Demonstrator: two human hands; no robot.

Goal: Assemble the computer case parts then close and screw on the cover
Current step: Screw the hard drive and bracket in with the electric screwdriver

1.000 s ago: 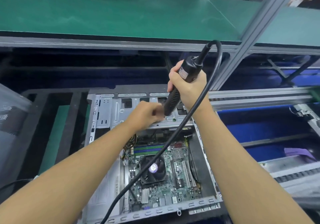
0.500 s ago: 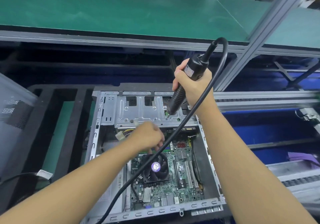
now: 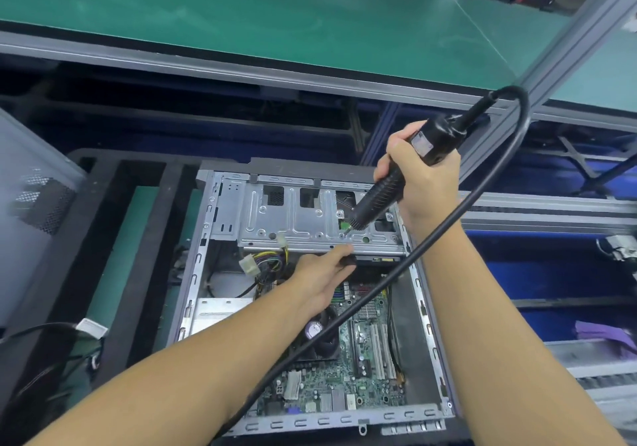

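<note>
Moved since half a second ago: left hand [image 3: 317, 275], from above the fan [image 3: 320, 338] up to the near edge of the drive cage [image 3: 293, 218]; the screwdriver tip is now lower, at the cage plate.

Landmark: computer case [image 3: 422, 304], lying open, cover off, on a black foam tray [image 3: 144, 238].

- Right hand [image 3: 425, 180]: above the case's far right corner, fingers wrapped round the electric screwdriver [image 3: 381, 200]; tool tilted, bit down on the cage's right part.
- Left hand: inside the case, thumb along the cage's near edge, fingers under it at a black part; whether it grips cannot be told. Hands near each other, not touching.
- Black cable [image 3: 448, 225]: loops from the tool's top, crosses the case diagonally towards its near edge.
- Motherboard [image 3: 348, 387]: on the case floor, near half.
- Wire bundle [image 3: 265, 261]: inside the case, left of the left hand.
- Grey perforated panel [image 3: 31, 204]: left of the case, well apart.
- Green shelf [image 3: 241, 21]: beyond the case.
</note>
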